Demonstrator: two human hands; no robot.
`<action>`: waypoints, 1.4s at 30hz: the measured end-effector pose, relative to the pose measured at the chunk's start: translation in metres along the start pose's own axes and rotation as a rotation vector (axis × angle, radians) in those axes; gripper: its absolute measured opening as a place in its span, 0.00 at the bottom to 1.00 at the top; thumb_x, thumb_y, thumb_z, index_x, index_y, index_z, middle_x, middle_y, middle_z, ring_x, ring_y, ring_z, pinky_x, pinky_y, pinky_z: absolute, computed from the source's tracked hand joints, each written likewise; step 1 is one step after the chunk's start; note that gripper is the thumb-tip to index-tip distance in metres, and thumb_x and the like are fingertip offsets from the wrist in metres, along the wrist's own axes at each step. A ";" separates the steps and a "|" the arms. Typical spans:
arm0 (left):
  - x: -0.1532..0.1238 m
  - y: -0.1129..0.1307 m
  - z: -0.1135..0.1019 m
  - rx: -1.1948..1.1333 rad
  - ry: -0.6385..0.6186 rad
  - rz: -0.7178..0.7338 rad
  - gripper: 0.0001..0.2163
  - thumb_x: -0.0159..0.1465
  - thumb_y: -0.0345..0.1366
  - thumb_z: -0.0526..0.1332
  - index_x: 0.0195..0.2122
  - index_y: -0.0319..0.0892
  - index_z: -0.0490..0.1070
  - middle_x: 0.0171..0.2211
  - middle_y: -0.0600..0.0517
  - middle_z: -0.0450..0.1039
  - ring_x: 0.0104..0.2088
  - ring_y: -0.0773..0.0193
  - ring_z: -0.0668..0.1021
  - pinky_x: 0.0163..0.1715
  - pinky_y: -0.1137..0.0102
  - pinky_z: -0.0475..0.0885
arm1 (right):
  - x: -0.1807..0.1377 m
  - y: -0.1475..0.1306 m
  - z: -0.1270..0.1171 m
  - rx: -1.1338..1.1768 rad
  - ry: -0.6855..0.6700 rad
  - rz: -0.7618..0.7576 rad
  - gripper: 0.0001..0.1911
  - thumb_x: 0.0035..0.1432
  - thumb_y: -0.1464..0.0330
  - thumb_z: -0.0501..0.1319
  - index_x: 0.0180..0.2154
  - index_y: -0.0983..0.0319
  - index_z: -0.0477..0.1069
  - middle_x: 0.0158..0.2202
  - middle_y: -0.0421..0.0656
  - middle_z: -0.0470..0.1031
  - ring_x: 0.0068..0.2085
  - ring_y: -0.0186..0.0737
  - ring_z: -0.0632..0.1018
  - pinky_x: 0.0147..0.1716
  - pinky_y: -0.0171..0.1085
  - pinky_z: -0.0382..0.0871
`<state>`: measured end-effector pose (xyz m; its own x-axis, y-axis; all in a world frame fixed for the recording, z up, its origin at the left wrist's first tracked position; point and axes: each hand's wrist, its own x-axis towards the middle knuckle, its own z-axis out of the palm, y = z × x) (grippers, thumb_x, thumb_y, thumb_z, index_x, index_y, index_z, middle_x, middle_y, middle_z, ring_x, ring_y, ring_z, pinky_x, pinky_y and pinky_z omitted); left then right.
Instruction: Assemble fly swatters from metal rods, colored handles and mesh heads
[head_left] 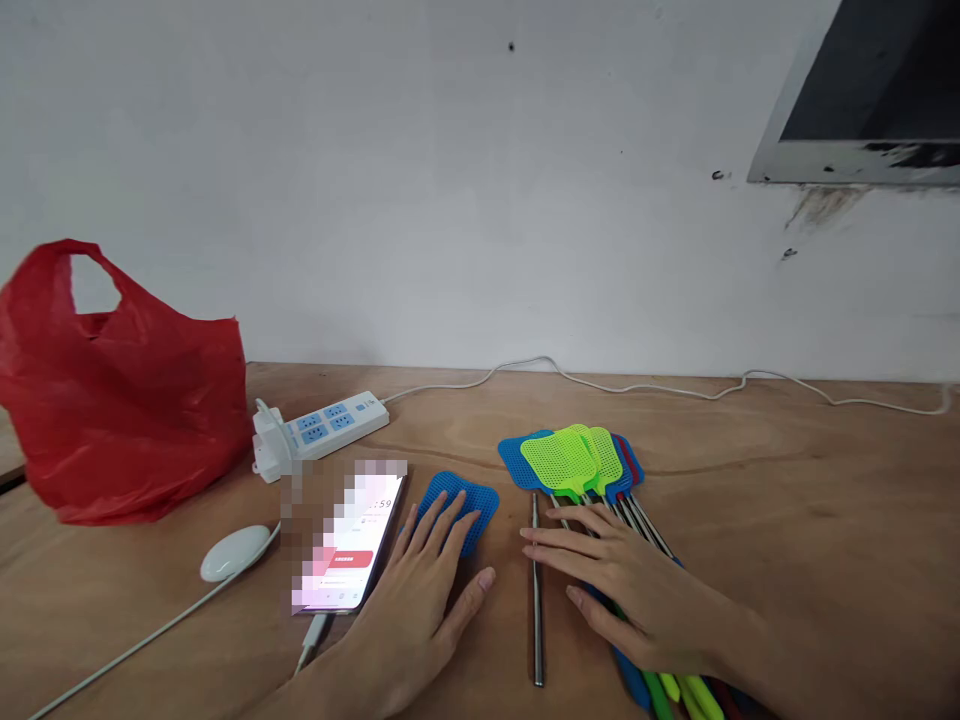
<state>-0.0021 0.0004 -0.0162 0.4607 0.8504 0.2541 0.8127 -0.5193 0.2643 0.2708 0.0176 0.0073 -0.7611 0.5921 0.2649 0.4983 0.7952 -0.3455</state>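
My left hand lies with fingers spread, its fingertips over a blue perforated fly swatter head on the table. My right hand is also spread, resting over the metal shafts of a pile of fly swatters. Its fingertips reach a loose metal rod that lies lengthwise between my hands. At the pile's far end, lime-green swatter heads overlap blue ones and a dark red one. Coloured handles show below my right wrist. The middle of the pile is hidden by that hand.
Left of my left hand lies a lit phone, partly blurred out, with a charging cable. A white power strip, a white oval object and a red plastic bag stand farther left. A cord runs along the wall.
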 end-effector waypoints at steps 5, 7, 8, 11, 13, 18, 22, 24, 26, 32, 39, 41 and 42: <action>-0.001 0.012 -0.012 -0.231 -0.042 -0.041 0.21 0.73 0.44 0.52 0.66 0.51 0.56 0.70 0.46 0.52 0.68 0.50 0.58 0.61 0.49 0.65 | -0.001 0.002 0.002 0.076 0.049 0.019 0.24 0.61 0.72 0.59 0.57 0.52 0.72 0.55 0.45 0.77 0.57 0.51 0.73 0.60 0.57 0.60; 0.002 0.012 -0.015 -0.256 0.015 -0.047 0.19 0.73 0.42 0.50 0.65 0.50 0.57 0.70 0.46 0.53 0.68 0.52 0.60 0.62 0.51 0.65 | -0.001 0.003 0.004 0.073 0.058 0.033 0.20 0.62 0.71 0.59 0.54 0.53 0.74 0.54 0.45 0.78 0.56 0.51 0.74 0.60 0.55 0.61; 0.003 0.011 -0.016 -0.237 0.052 -0.045 0.18 0.73 0.41 0.50 0.64 0.48 0.57 0.69 0.46 0.54 0.67 0.52 0.61 0.62 0.51 0.65 | -0.001 0.003 0.005 0.068 0.061 0.037 0.19 0.62 0.70 0.59 0.53 0.54 0.75 0.54 0.46 0.78 0.56 0.50 0.74 0.60 0.55 0.61; 0.008 0.000 -0.010 -0.089 0.140 -0.036 0.18 0.72 0.37 0.51 0.62 0.44 0.60 0.67 0.43 0.59 0.67 0.48 0.61 0.62 0.47 0.64 | -0.001 0.004 0.008 0.056 0.075 0.044 0.16 0.62 0.70 0.59 0.51 0.55 0.76 0.53 0.46 0.79 0.55 0.50 0.75 0.59 0.53 0.63; 0.008 -0.007 -0.004 0.016 0.148 -0.042 0.19 0.71 0.38 0.53 0.62 0.42 0.60 0.67 0.41 0.58 0.68 0.43 0.59 0.63 0.42 0.60 | 0.000 0.004 0.008 0.051 0.077 0.044 0.16 0.62 0.69 0.59 0.50 0.55 0.76 0.52 0.46 0.78 0.54 0.50 0.75 0.58 0.53 0.64; 0.001 0.001 0.004 -0.086 -0.031 -0.076 0.24 0.73 0.45 0.51 0.68 0.46 0.51 0.72 0.44 0.44 0.70 0.45 0.52 0.63 0.44 0.61 | 0.000 0.003 0.007 0.021 0.050 0.042 0.15 0.64 0.69 0.58 0.51 0.57 0.75 0.54 0.47 0.77 0.54 0.49 0.75 0.58 0.52 0.64; 0.002 0.008 -0.005 -0.189 0.031 -0.055 0.23 0.74 0.41 0.49 0.68 0.49 0.48 0.72 0.47 0.45 0.70 0.51 0.55 0.63 0.51 0.64 | 0.000 0.003 0.007 -0.011 0.035 0.040 0.14 0.65 0.69 0.57 0.50 0.58 0.75 0.54 0.47 0.77 0.54 0.47 0.75 0.59 0.49 0.64; 0.005 0.004 -0.007 -0.144 0.108 -0.062 0.22 0.73 0.39 0.50 0.67 0.48 0.51 0.71 0.46 0.49 0.69 0.51 0.55 0.64 0.50 0.61 | 0.000 0.003 0.009 -0.007 0.053 0.035 0.14 0.64 0.69 0.57 0.50 0.59 0.75 0.54 0.46 0.77 0.54 0.45 0.75 0.59 0.48 0.64; 0.008 -0.005 -0.006 -0.060 0.154 -0.090 0.22 0.72 0.40 0.51 0.67 0.46 0.52 0.70 0.44 0.51 0.70 0.49 0.53 0.65 0.46 0.57 | 0.000 0.004 0.010 0.004 0.071 0.031 0.14 0.64 0.70 0.58 0.49 0.59 0.75 0.53 0.46 0.77 0.53 0.44 0.75 0.59 0.47 0.64; 0.003 -0.006 0.006 -0.040 -0.004 -0.098 0.27 0.70 0.48 0.54 0.68 0.47 0.52 0.72 0.46 0.45 0.70 0.43 0.50 0.64 0.42 0.56 | -0.001 0.005 0.012 0.010 0.062 0.034 0.14 0.64 0.69 0.57 0.50 0.58 0.75 0.54 0.45 0.77 0.53 0.44 0.74 0.60 0.47 0.63; 0.001 0.011 -0.012 -0.235 0.054 -0.073 0.23 0.73 0.43 0.50 0.68 0.51 0.48 0.71 0.47 0.47 0.69 0.51 0.57 0.62 0.51 0.65 | 0.000 0.004 0.010 0.004 0.058 0.028 0.14 0.65 0.70 0.57 0.50 0.59 0.75 0.53 0.47 0.77 0.54 0.44 0.74 0.59 0.47 0.64; 0.005 0.007 -0.015 -0.180 0.121 -0.080 0.20 0.71 0.39 0.50 0.64 0.47 0.53 0.66 0.43 0.58 0.64 0.49 0.65 0.59 0.51 0.67 | 0.000 0.004 0.010 0.002 0.057 0.034 0.14 0.65 0.70 0.57 0.50 0.59 0.74 0.53 0.46 0.77 0.54 0.44 0.74 0.60 0.47 0.64; 0.007 0.005 -0.015 -0.135 0.129 -0.091 0.18 0.70 0.37 0.51 0.61 0.44 0.57 0.61 0.41 0.65 0.60 0.48 0.69 0.56 0.51 0.69 | -0.001 0.005 0.011 0.002 0.055 0.036 0.14 0.64 0.70 0.57 0.50 0.59 0.74 0.53 0.46 0.77 0.54 0.44 0.74 0.60 0.47 0.63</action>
<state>-0.0004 0.0023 0.0011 0.3307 0.8811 0.3382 0.7900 -0.4544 0.4115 0.2691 0.0195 -0.0041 -0.7191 0.6263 0.3012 0.5236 0.7732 -0.3577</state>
